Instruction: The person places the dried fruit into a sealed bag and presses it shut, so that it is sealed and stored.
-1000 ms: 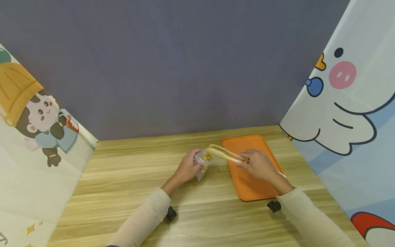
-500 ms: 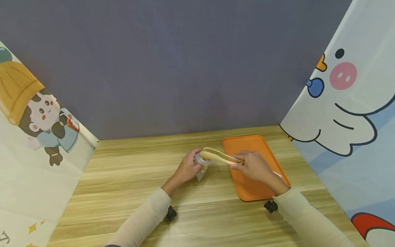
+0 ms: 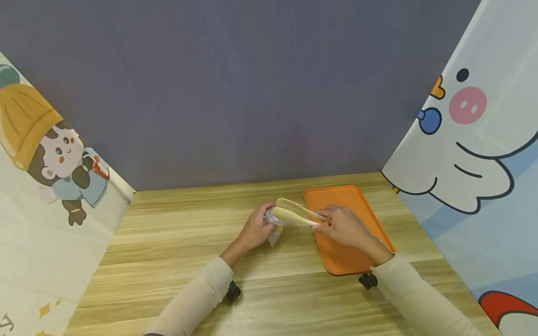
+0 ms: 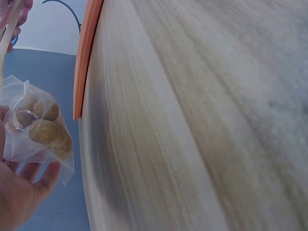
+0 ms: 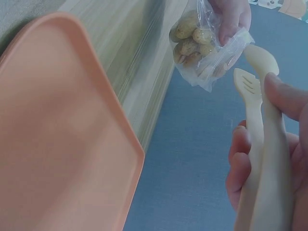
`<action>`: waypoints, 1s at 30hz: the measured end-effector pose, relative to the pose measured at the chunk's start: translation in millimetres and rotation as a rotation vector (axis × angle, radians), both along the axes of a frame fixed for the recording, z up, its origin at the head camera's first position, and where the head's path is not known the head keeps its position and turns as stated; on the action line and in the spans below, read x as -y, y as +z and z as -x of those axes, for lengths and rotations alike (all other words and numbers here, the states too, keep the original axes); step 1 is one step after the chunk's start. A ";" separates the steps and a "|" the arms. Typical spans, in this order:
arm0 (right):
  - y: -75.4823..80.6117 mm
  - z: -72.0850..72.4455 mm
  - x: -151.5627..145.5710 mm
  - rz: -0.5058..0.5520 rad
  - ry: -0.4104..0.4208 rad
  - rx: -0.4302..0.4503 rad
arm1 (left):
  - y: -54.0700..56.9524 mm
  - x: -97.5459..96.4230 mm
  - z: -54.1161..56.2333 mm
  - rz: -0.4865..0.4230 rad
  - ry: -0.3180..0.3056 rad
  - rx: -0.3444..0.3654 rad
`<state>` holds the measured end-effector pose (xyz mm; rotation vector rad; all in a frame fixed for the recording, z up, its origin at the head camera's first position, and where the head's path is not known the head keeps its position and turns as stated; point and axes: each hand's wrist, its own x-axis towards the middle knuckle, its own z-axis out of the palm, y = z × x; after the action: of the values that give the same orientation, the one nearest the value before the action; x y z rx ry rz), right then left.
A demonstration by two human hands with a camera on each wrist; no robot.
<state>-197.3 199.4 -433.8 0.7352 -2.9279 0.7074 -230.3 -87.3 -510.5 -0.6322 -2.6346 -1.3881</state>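
My left hand grips a clear plastic bag near its mouth, with fingertips spread under its side in the left wrist view. Several rounded golden-brown pieces fill the bottom of the bag; their exact kind I cannot tell. My right hand holds cream-coloured tongs, thumb on one arm and fingers curled round the other. One tong end is smooth like a spoon, the other slotted. In the head view the tong ends stand apart and overlap the bag's mouth, hiding part of it.
An orange tray lies on the wooden table under my right hand. A grey panel rises behind the table, and walls with cartoon prints stand at both sides.
My right hand has moved left, bringing the tongs over the bag's mouth and covering the yellow pieces seen there before. Since then the tong ends have spread slightly. The left hand has stayed put.
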 end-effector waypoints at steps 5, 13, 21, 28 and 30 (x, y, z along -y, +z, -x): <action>1.8 0.9 -1.9 0.026 -0.057 0.028 | -0.4 -1.5 0.3 0.010 0.015 -0.015; 7.3 3.4 -14.4 0.057 -0.116 0.049 | -1.0 -1.2 1.4 -0.006 0.008 -0.019; -1.3 5.5 -29.8 0.034 -0.120 0.030 | -1.4 1.3 2.0 -0.004 0.007 -0.016; -11.4 7.7 -47.9 0.010 -0.138 -0.019 | -1.0 3.8 1.2 -0.001 0.005 0.004; -13.7 7.8 -53.4 0.006 -0.139 -0.043 | -1.3 4.0 1.1 -0.004 0.004 0.000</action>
<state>-205.1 252.8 -447.6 0.5320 -2.9014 0.6788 -231.3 -91.3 -511.8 -0.6253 -2.6315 -1.3918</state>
